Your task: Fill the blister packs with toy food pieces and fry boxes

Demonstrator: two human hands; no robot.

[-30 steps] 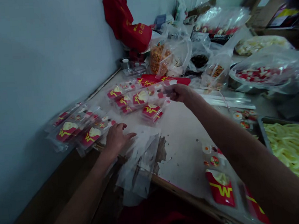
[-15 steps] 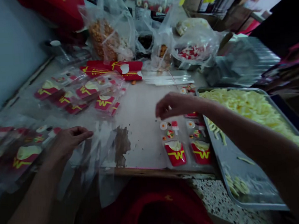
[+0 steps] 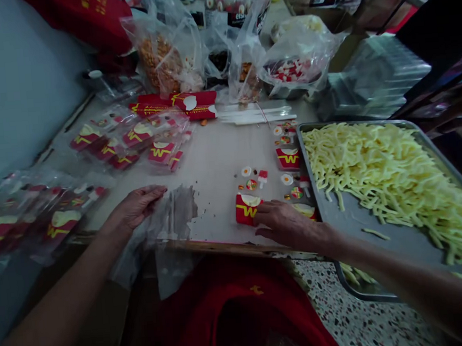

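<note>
my hands on the counter among red fry-box sets

from the head view, my right hand (image 3: 285,224) lies palm down, fingers loosely spread, on a red fry box (image 3: 247,210) near the front edge of the counter (image 3: 210,169), touching it without gripping. small candy pieces (image 3: 252,177) sit just beyond the box. my left hand (image 3: 137,204) rests with fingers bent on a stack of clear bags (image 3: 166,220) at the counter's edge, pinching nothing that i can make out. a metal tray (image 3: 350,222) of pale fry strips (image 3: 378,166) stands just right of my right hand. packed sets (image 3: 128,143) lie further back on the left.
</note>
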